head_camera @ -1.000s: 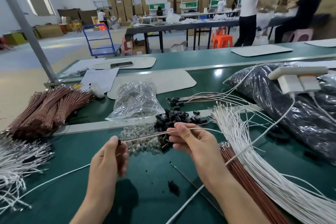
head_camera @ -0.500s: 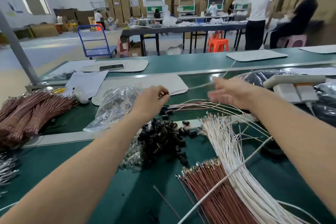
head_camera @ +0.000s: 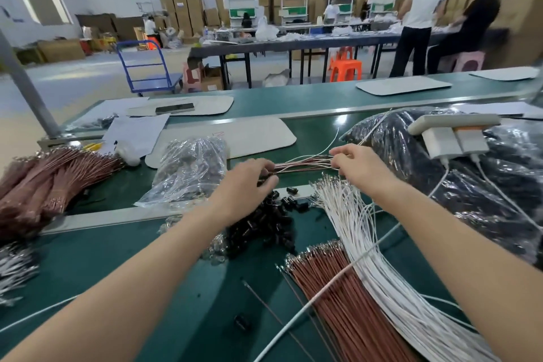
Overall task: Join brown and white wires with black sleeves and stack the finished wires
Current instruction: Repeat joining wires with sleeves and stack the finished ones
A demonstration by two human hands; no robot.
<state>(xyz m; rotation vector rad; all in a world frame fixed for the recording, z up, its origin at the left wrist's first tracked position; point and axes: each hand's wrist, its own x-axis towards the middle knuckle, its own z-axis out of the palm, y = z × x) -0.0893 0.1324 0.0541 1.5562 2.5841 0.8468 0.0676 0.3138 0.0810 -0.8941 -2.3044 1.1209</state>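
The stack of finished brown-and-white wires (head_camera: 302,163) lies across the far part of the green table (head_camera: 141,267). Both my arms reach forward to it. My left hand (head_camera: 244,185) has its fingers curled at the stack's left end, where the black sleeves sit, and pinches a joined wire there. My right hand (head_camera: 360,169) pinches the same wire at the stack's right side. Nearer me lie a pile of loose black sleeves (head_camera: 270,223), a fan of white wires (head_camera: 367,244) and a bundle of brown wires (head_camera: 338,291).
A clear plastic bag (head_camera: 191,170) sits left of the stack. Tied brown wire bundles (head_camera: 44,185) and white wires (head_camera: 14,267) lie far left. A large black bag (head_camera: 476,191) with a white power strip (head_camera: 452,132) fills the right. One loose sleeve (head_camera: 242,322) lies near me.
A second ago my hands held the joined wire close to me. They have since reached forward and lowered it onto the stack of finished wires.
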